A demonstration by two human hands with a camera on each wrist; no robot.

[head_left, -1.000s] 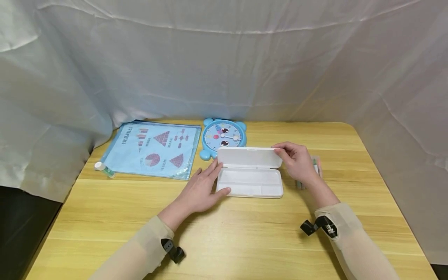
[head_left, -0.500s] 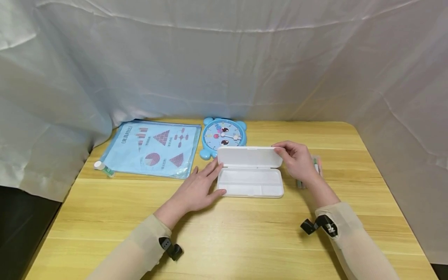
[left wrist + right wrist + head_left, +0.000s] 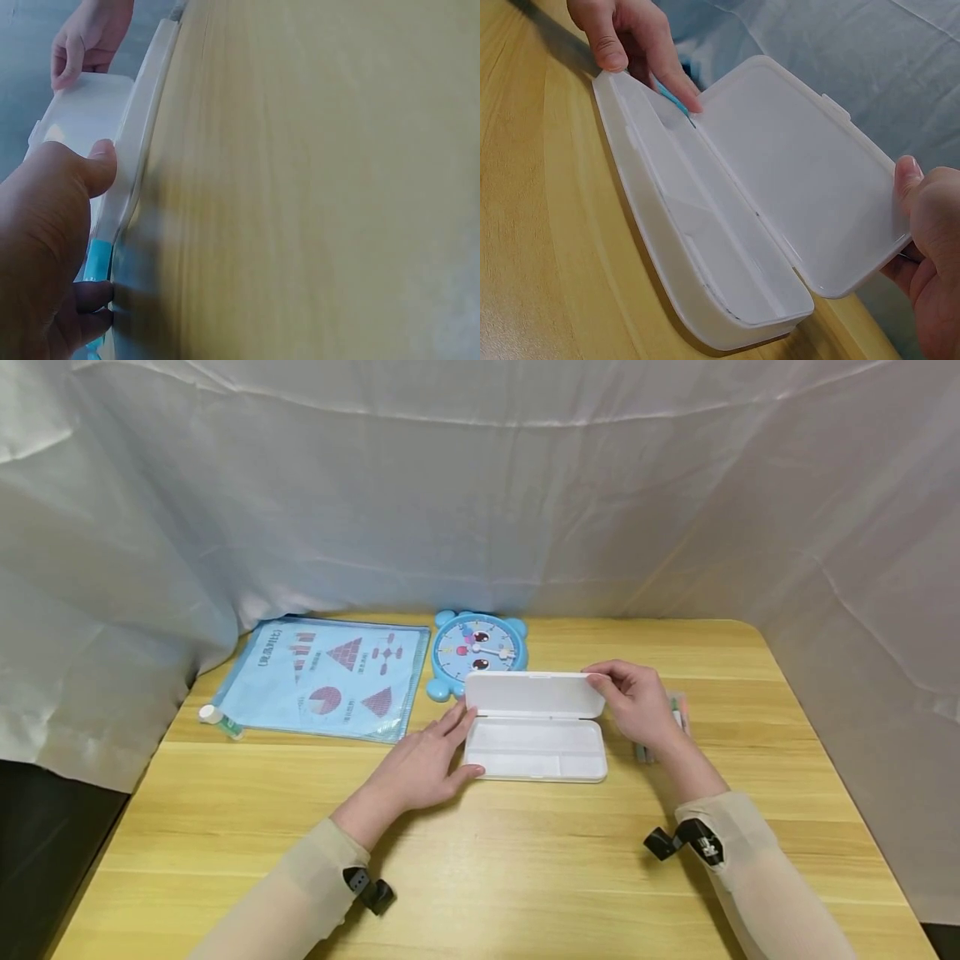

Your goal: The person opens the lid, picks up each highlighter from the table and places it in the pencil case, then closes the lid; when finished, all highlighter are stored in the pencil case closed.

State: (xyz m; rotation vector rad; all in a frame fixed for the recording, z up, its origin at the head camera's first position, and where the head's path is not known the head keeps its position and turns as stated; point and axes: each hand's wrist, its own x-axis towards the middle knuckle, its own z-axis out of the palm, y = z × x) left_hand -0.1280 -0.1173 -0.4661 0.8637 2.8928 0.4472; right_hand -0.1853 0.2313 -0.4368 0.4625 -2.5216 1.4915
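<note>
A white plastic pencil case (image 3: 536,752) lies on the table with its lid (image 3: 534,695) raised on the far side. Shallow compartments show inside its base. My left hand (image 3: 423,764) holds the left end of the base, the thumb at the near corner and a finger by the hinge. In the right wrist view, the thumb of that left hand (image 3: 634,34) sits on the rim. My right hand (image 3: 637,706) pinches the right upper corner of the lid, thumb on the inner face. The right wrist view shows this right hand (image 3: 934,240) too, its other fingers behind the lid.
Behind the case lies a blue animal-shaped toy clock (image 3: 480,647). A blue zip document pouch (image 3: 330,681) is at the left, with a white-capped glue stick (image 3: 221,722) by its near corner. Some pens or markers (image 3: 678,710) lie partly hidden behind the right hand.
My left hand has shifted slightly left, its thumb drawing back along the near corner of the pencil case. The right hand and the raised lid stay practically in place.
</note>
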